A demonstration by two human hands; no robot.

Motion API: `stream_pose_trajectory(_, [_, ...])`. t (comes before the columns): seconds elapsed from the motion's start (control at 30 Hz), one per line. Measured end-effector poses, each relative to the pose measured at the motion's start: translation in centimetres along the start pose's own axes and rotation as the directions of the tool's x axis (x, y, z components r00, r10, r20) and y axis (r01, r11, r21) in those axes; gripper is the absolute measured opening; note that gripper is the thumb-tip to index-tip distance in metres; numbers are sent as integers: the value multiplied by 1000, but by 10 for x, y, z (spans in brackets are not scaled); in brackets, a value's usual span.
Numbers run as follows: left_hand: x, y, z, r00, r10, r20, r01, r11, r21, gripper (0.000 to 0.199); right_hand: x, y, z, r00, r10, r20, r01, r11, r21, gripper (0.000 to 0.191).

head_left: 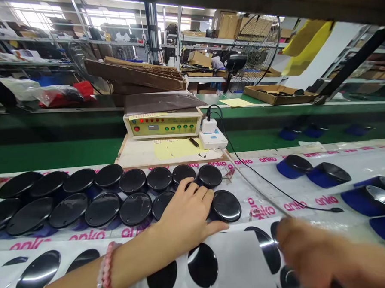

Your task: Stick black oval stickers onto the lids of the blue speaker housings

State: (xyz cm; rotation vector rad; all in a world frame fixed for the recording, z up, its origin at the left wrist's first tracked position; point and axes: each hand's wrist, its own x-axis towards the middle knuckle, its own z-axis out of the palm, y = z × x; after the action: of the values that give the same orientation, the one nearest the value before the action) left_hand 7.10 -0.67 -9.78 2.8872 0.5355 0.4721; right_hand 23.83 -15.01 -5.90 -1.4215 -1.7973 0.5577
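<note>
Across a bench covered with printed white wrap [357, 159], two rows of black-topped containers [136, 208] stand on the left and reach the middle. Over the right end of the rows, the person's left hand [189, 208] lies with fingers arched and thumb spread apart; whether it grips a container beneath cannot be told. At near right, the right hand [327, 253] is blurred, so its hold is unclear. Light, even contact around the rim would likely serve best, sparing the tops from smudges and the close-set neighbours from knocks. The tops are round, glossy and black; containers on the right show dark blue sides. Nearer, black discs [202, 266] lie on white sheeting.
</note>
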Motion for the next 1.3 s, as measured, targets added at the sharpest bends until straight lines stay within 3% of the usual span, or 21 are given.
stream_pose_trajectory(0.03, [1, 1, -5, 1000, -17, 3, 17, 999, -49, 59, 12, 5, -13, 985, 122, -122, -120, 993, 20, 30])
stream_pose_trajectory(0.1, [3, 0, -17, 998, -64, 1, 63, 987, -149, 58, 44, 20, -25, 888, 356, -293, -308, 931, 199, 22])
stream_pose_trajectory(0.17, [6, -5, -29, 990, -132, -42, 121, 973, -198, 51, 77, 40, -20, 799, 522, -298, -353, 809, 470, 25])
stream_pose_trajectory(0.27, [12, -22, -34, 966, -245, -86, 227, 958, -176, 54, 109, 69, 5, 802, 567, -189, -308, 663, 683, 27])
stream_pose_trajectory(0.37, [15, -39, -25, 961, -276, 14, 273, 940, -205, 75, 110, 84, 25, 795, 593, -127, -323, 591, 740, 28])
stream_pose_trajectory(0.43, [15, -44, -19, 966, -253, 60, 260, 936, -238, 78, 103, 86, 30, 788, 611, -77, -342, 538, 771, 28])
stream_pose_trajectory(0.6, [15, -42, -16, 979, -198, 41, 202, 958, -203, 72, 95, 83, 31, 745, 666, 50, -394, 378, 838, 26])
stream_pose_trajectory(0.67, [15, -42, -17, 982, -185, 40, 189, 966, -177, 68, 96, 83, 33, 742, 668, 60, -394, 362, 845, 26])
stream_pose_trajectory(0.9, [15, -43, -16, 982, -185, 41, 189, 973, -133, 65, 95, 85, 36, 743, 668, 33, -422, 430, 798, 31])
stream_pose_trajectory(1.17, [15, -43, -16, 982, -186, 45, 190, 973, -134, 63, 93, 86, 38, 801, 559, -214, -409, 772, 486, 31])
stream_pose_trajectory(1.3, [15, -43, -17, 983, -181, 43, 185, 972, -147, 62, 92, 84, 37, 861, 340, -378, -293, 940, 178, 23])
